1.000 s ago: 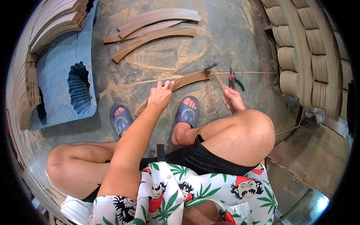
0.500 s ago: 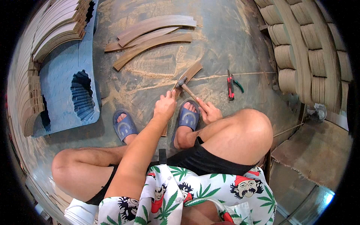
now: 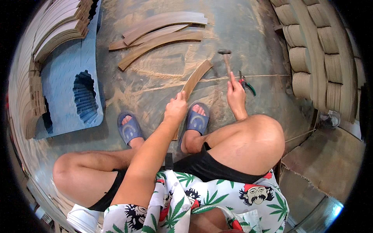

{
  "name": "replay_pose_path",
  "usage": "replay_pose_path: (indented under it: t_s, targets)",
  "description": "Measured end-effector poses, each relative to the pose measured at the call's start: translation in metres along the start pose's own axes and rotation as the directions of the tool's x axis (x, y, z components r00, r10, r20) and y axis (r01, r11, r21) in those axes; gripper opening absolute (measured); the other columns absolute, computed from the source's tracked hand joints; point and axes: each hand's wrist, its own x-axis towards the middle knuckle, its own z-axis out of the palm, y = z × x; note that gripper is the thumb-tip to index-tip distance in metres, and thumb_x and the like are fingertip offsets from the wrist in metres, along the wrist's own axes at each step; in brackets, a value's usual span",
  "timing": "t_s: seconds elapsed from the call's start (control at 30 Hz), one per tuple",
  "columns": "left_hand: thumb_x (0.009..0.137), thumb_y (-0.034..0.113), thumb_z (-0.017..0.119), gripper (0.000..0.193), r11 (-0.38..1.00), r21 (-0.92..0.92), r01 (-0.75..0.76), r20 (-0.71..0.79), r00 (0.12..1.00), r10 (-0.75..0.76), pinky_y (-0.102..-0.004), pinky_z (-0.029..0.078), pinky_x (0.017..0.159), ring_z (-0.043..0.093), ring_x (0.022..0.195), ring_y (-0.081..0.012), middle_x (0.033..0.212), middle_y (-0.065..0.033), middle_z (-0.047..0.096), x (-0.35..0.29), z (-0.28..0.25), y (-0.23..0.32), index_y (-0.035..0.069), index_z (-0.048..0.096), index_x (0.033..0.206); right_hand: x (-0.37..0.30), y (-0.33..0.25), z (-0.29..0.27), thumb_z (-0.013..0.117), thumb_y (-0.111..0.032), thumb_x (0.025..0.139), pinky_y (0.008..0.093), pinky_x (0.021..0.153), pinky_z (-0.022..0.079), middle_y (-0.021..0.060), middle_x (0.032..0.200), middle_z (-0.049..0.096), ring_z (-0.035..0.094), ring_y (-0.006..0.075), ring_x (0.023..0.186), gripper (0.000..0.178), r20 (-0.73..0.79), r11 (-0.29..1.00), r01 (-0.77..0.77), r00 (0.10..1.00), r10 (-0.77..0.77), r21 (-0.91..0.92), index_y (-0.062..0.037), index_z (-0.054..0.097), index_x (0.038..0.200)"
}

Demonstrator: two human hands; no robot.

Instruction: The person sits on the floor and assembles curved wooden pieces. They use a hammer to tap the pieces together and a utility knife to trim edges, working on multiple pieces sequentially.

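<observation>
A woodworking workshop: sawdust (image 3: 165, 75) and curved boards (image 3: 163, 39) beyond the left grip (image 3: 175, 109), pliers (image 3: 242, 80) beside the right grip (image 3: 236, 93).

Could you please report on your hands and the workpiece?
Left hand holding curved wooden strip. Right hand gripping hammer, head clear of strip. Green-handled tool beside right hand.

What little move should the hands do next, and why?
Perhaps bring the hammer to the curved wooden strip: the right hand holds the hammer away from it, while the left hand grips the strip.
</observation>
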Motion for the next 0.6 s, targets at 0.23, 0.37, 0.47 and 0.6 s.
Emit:
replay_pose_path:
  t_s: [0.23,0.37,0.47,0.6]
  targets:
    - [0.103,0.026,0.066,0.066,1.000,0.008,0.010,0.019,1.000,-0.010,-0.0514,0.065,0.087,0.072,0.109,-0.0426,0.135,-0.0168,0.061,0.001,0.000,0.000,0.003,0.046,0.163,-0.041,-0.028,-0.003,0.069,-0.014,0.106,0.0459,0.075,0.056,0.0203,0.092,0.068,0.071,0.0399,0.082,0.054,0.363,0.971,0.237,0.907,-0.211,-0.027,-0.0263,0.062,0.158]
    - [0.105,0.020,0.058,0.057,0.999,0.029,-0.038,0.002,0.999,0.038,-0.0514,0.067,0.083,0.074,0.105,-0.0433,0.133,-0.0179,0.064,0.000,-0.009,0.005,0.002,0.050,0.159,-0.024,0.003,0.008,0.071,-0.023,0.107,0.0473,0.074,0.058,0.0166,0.097,0.070,0.069,0.0346,0.076,0.055,0.106,0.995,0.087,0.990,-0.092,0.048,-0.0274,0.059,0.161]
    - [0.103,0.021,0.062,0.061,0.998,0.045,-0.038,-0.004,0.999,0.039,-0.0512,0.066,0.081,0.075,0.104,-0.0415,0.131,-0.0163,0.065,0.001,-0.008,0.003,0.003,0.049,0.160,-0.003,0.025,-0.006,0.069,-0.025,0.109,0.0440,0.074,0.057,0.0120,0.089,0.070,0.067,0.0265,0.075,0.054,0.099,0.915,-0.313,0.950,0.297,0.256,-0.0191,0.057,0.162]
    - [0.094,0.029,0.076,0.081,1.000,0.010,0.007,-0.009,1.000,-0.007,-0.0517,0.064,0.086,0.072,0.110,-0.0382,0.131,-0.0167,0.063,-0.007,-0.020,-0.005,0.010,0.044,0.165,-0.002,0.007,-0.037,0.068,-0.027,0.111,0.0329,0.058,0.050,0.0041,0.083,0.068,0.061,0.0146,0.065,0.055,0.394,0.622,-0.621,0.784,0.481,0.477,-0.0106,0.055,0.162]
